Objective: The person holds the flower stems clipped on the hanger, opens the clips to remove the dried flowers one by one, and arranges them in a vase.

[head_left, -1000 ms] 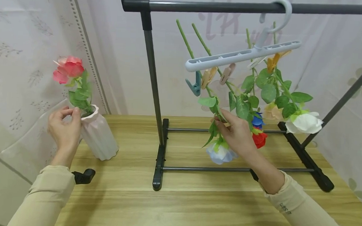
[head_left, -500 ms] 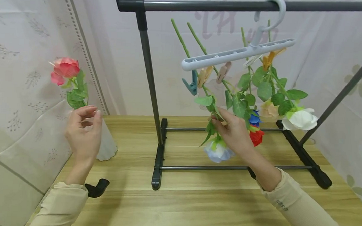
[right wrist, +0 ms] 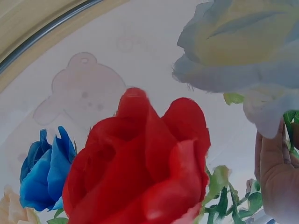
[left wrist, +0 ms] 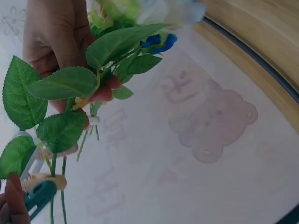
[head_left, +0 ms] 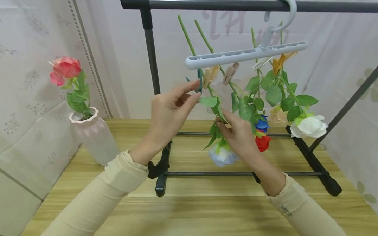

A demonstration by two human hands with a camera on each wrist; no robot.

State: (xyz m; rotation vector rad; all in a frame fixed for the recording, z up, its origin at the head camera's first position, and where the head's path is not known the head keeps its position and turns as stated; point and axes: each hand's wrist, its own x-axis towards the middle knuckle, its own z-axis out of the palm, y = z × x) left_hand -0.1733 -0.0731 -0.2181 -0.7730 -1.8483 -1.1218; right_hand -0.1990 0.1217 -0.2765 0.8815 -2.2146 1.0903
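My left hand (head_left: 170, 113) is at the teal clothespin (head_left: 199, 79) under the left end of the hanger (head_left: 245, 55), with thumb and fingers closing on it. In the left wrist view, fingertips (left wrist: 16, 200) touch that teal clothespin (left wrist: 41, 197). My right hand (head_left: 239, 134) pinches the leafy stem of an artificial pale blue and white flower (head_left: 222, 154), which hangs head down. A yellow clothespin (head_left: 210, 76) beside the teal one clips this stem. In the right wrist view, my other hand is partly hidden behind petals.
A pink rose (head_left: 66, 68) stands in a ribbed white vase (head_left: 94, 138) at left. The hanger hooks over a dark rack bar (head_left: 213, 5). Red (head_left: 262, 143), blue (head_left: 262, 123), peach (head_left: 278, 115) and white (head_left: 309, 126) flowers hang to the right from more clothespins.
My left hand has left the vase with the pink rose and moved right and up to the teal clothespin. My right hand keeps holding the pale blue flower's stem.
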